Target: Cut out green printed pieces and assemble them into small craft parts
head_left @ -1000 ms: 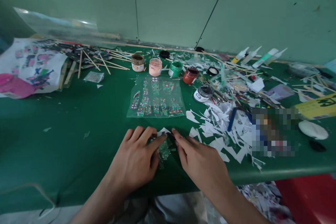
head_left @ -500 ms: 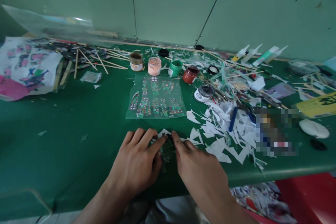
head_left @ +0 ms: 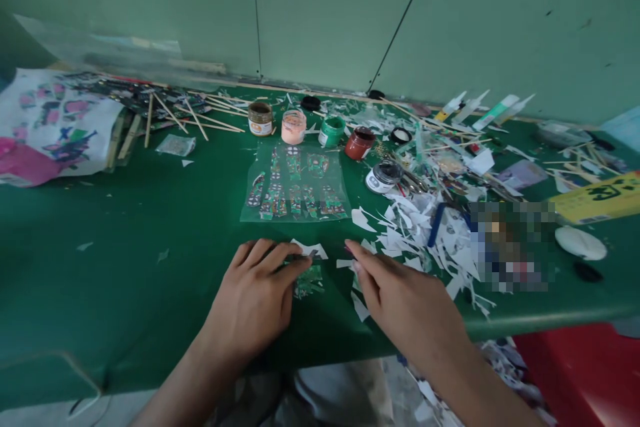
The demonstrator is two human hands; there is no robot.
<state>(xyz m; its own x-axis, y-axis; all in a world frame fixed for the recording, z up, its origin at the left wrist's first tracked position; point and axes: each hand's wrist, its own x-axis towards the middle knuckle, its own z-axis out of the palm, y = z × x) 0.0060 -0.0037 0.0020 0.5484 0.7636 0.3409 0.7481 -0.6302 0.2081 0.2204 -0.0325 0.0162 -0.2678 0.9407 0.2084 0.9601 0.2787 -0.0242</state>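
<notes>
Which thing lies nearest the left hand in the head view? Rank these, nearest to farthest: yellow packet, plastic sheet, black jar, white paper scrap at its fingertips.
From the left hand:
1. White paper scrap: right at the hand.
2. Plastic sheet: ahead.
3. Black jar: ahead, rightward.
4. Yellow packet: far right.

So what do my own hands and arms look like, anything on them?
Your left hand and right hand show no gloves or rings. Your forearms are bare as far as the picture shows: no sleeves, watch or bracelet.
</notes>
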